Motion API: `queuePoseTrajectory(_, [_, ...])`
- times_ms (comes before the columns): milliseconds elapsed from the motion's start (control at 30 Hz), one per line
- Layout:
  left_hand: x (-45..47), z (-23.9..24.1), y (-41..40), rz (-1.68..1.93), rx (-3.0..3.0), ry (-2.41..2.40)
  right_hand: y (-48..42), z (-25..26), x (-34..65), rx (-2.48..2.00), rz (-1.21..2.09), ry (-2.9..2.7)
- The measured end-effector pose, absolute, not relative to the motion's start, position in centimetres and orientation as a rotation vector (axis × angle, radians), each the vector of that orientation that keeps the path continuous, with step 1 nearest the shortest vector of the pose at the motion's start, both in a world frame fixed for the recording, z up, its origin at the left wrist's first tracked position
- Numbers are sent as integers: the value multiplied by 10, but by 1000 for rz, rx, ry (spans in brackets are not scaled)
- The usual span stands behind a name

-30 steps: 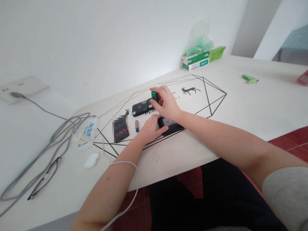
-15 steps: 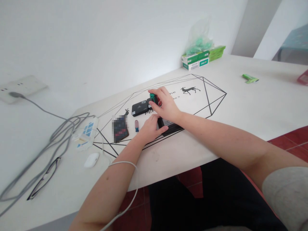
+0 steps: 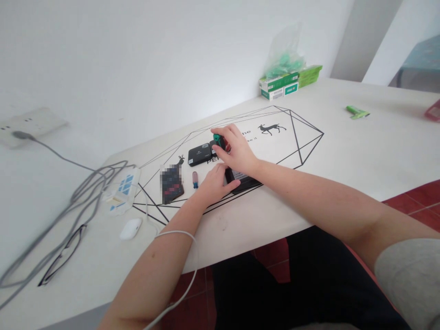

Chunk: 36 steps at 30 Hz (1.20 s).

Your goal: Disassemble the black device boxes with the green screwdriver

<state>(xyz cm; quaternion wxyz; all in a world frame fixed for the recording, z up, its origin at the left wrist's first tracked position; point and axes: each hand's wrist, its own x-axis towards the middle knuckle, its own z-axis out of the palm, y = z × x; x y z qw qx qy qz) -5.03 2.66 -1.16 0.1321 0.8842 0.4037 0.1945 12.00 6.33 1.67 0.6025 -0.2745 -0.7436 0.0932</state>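
White tabletop [image 3: 343, 156] spreads under your work. Your right hand [image 3: 239, 149] is curled around a tool and hides much of the black device [image 3: 245, 185] below it, so the full outline can't be made out. Your left hand [image 3: 218, 183], just beside, clasps the device's left end between thumb and fingers. The device lies flat on the tabletop; judge it stiff, fairly light and rather slick, best held by its end edges. The green-topped tool [image 3: 217, 139] should feel rigid; grip its thick handle. The device's pale label [image 3: 239, 174] is too blurred to read. The tool's tip is hidden, so you can't confirm contact.
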Motion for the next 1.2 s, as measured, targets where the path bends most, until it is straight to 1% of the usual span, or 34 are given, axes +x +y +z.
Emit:
queuePoseTrajectory(700, [-50,-11,25,517,2582,1181,62,20,122,-669,248,-1707])
queuePoseTrajectory(1200, [-50,-9,25,516,2581,1165,62,16,121,-650,212,-1726])
